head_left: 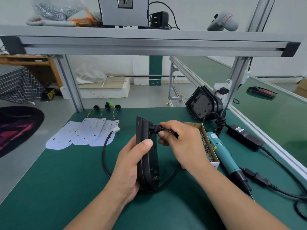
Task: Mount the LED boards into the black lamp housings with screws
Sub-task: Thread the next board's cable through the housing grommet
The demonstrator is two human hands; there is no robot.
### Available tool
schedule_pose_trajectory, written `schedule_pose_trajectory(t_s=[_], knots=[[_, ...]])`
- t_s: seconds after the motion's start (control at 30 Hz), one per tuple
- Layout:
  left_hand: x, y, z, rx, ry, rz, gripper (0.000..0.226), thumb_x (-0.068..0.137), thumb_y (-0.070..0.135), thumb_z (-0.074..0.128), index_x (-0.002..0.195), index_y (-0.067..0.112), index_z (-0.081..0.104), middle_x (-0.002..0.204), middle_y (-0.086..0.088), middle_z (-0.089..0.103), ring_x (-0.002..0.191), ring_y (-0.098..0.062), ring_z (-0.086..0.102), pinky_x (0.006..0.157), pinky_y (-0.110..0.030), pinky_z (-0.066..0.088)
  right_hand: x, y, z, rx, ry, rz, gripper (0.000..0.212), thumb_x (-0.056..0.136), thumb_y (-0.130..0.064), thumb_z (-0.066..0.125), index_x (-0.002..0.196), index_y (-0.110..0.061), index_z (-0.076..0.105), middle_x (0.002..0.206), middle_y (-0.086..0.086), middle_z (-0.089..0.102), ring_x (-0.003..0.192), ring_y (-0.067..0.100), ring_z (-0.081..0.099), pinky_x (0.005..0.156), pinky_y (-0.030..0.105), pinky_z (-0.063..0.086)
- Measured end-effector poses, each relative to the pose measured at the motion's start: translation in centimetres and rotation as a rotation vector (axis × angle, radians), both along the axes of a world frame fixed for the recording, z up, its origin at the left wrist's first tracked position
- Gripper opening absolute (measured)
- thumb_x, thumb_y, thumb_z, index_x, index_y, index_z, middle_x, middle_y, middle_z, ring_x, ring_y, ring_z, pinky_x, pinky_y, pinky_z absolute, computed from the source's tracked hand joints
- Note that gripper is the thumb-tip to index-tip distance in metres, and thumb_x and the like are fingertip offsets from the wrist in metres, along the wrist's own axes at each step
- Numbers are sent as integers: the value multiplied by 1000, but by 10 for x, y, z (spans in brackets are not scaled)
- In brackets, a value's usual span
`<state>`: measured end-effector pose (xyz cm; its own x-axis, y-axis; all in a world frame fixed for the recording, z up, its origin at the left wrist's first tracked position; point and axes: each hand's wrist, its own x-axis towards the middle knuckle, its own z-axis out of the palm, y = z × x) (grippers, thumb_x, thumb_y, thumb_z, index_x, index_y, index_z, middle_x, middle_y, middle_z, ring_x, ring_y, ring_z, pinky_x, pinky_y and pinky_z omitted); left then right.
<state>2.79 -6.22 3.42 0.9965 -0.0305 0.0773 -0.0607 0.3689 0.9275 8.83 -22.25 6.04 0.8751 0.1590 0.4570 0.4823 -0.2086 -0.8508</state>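
From the head camera, my only view, I see a green worktop [66, 180]. The left hand [132, 165] holds one black lamp housing [147, 166] upright on its edge at the centre, fingers curled round it and the thumb pressed on the near face. The right hand [181, 140] pinches a black grommet [154, 128] at the housing's upper back, fingers closed on it and its thin wires. A black cable [104, 156] loops round beneath.

I judge the step to be seating the lead through the housing, though whether the grommet is fully home is hard to tell.

The LED boards [83, 135] lie fanned out to the left, well apart. The box of screws [207, 146] and the electric screwdriver [222, 153] wait just right.

Next I would lay the housing flat, open side up, and fetch a board.
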Motion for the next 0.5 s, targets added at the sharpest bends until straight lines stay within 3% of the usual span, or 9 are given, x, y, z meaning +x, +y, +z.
schedule_pose_trajectory(t_s=[0.17, 0.43, 0.5], knots=[[0, -2, -3, 17, -12, -8, 49, 87, 47, 72, 132, 26, 72, 129, -13, 75, 109, -21, 71, 80, -35, 61, 4, -7, 2, 53, 168, 36, 20, 96, -5, 75, 98, -24, 75, 77, -3, 78, 67, 12, 76, 63, 17, 56], [1, -1, -5, 39, -45, 21, 54, 86, 49, 71, 133, 23, 71, 132, -16, 73, 122, -27, 68, 93, -45, 54, 4, -8, 0, 94, 191, 77, 20, 98, -8, 73, 101, -27, 75, 78, 1, 78, 69, 14, 77, 67, 21, 58], [2, -1, -5, 71, -64, 27, 57, 86, 50, 71, 138, 26, 67, 134, -15, 71, 125, -30, 66, 90, -43, 55, 4, -8, 0, 103, 184, 70, 18, 99, -10, 73, 102, -28, 75, 76, 3, 78, 68, 14, 76, 66, 21, 58]])
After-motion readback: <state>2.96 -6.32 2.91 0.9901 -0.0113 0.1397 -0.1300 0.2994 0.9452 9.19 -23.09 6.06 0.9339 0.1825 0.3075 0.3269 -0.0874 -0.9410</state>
